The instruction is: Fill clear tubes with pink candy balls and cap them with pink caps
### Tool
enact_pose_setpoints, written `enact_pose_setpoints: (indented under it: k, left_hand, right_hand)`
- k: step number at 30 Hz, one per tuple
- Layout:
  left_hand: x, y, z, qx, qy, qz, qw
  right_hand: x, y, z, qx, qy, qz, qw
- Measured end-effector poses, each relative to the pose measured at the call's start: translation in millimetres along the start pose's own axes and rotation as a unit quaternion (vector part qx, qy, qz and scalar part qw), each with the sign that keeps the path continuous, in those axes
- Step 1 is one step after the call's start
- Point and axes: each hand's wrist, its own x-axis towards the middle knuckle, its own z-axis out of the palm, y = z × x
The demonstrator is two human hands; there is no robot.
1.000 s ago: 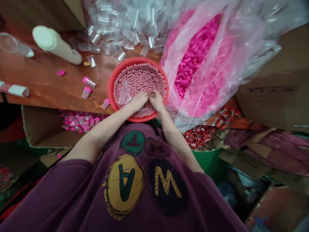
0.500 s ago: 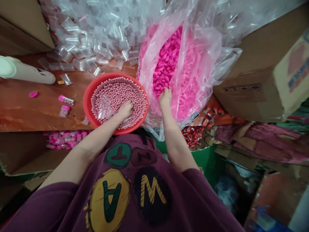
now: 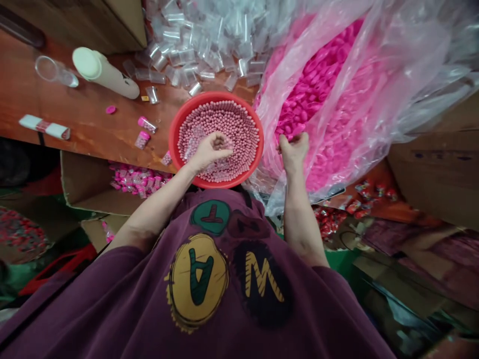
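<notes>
My left hand (image 3: pixel 210 150) is above the red bowl (image 3: pixel 175 164) of small pink beads (image 3: pixel 217 112). Its thumb and fingers curl around a clear plastic container (image 3: pixel 225 145), which is hard to see against the beads. More clear plastic lies in the bowl's left side. At the near edge of an open plastic bag (image 3: pixel 279 89), my right hand (image 3: pixel 295 151) has its fingers bent around a pink lid, mostly hidden by them. Many bright pink lids (image 3: pixel 314 80) fill that bag.
Clear empty containers (image 3: pixel 209 50) are heaped at the back. On the left of the table are filled pink-lidded jars (image 3: pixel 142 140), a loose lid (image 3: pixel 110 109) and a white bottle (image 3: pixel 108 75). Below the edge, a cardboard box (image 3: pixel 84 187) holds more filled jars. Red wrapped pieces (image 3: pixel 329 222) lie at right.
The view has swung left, so the table's things sit further right. My left hand has risen from among the beads with the clear container. My right hand stays at the lids, its fingers turned more upward.
</notes>
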Motion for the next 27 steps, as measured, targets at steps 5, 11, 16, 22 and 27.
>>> enact_pose_setpoints:
  k: [5, 11, 16, 22, 27]
  left_hand:
    - [-14, 11, 4.4, -0.077, -0.020, -0.025, 0.997]
    - [-22, 26, 0.4, -0.075, -0.033, -0.016, 0.997]
    - [-28, 39, -9.8, -0.047, -0.042, -0.081, 0.995]
    - [-28, 43, -9.1, -0.145, -0.076, -0.124, 0.979]
    - [-29, 42, 2.4, -0.150, -0.080, -0.106, 0.980]
  right_hand:
    - [-42, -70, 44, 0.125, -0.079, -0.010, 0.989]
    - [-52, -129, 79, 0.106, -0.112, -0.059, 0.986]
    - [-53, -148, 71, -0.022, -0.140, -0.153, 0.978]
    - [-58, -154, 65, -0.040, -0.146, -0.152, 0.977]
    - [-63, -158, 57, 0.010, -0.130, -0.128, 0.983]
